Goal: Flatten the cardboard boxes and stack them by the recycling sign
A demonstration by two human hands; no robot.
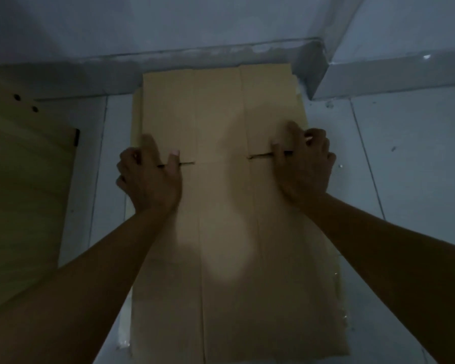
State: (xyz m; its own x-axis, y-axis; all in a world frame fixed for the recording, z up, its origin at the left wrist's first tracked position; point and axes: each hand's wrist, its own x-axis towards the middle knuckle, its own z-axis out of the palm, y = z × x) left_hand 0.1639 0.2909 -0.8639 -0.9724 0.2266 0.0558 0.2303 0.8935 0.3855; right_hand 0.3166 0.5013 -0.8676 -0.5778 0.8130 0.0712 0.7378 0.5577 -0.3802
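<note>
Two bare arms are seen nearest, reaching forward and down. Under them a flat box (221, 206) is laid on the tiled floor (405, 153), with its far end touching the foot of the wall (195, 27). The edge of another sheet is seen sticking out beneath it, so a pile seems to be started. A wooden board (24, 179) is seen at the left, apart from the box. No recycling sign can be seen.

The left hand (149, 177) is curled around the box's left edge, with the thumb laid over a slit. The right hand (305, 166) is curled around the right edge the same way, fingers tucked under.

The box is probably being lined up on the pile. It should be gripped evenly on both sides, slid until the edges match, then pressed flat along the folds.
</note>
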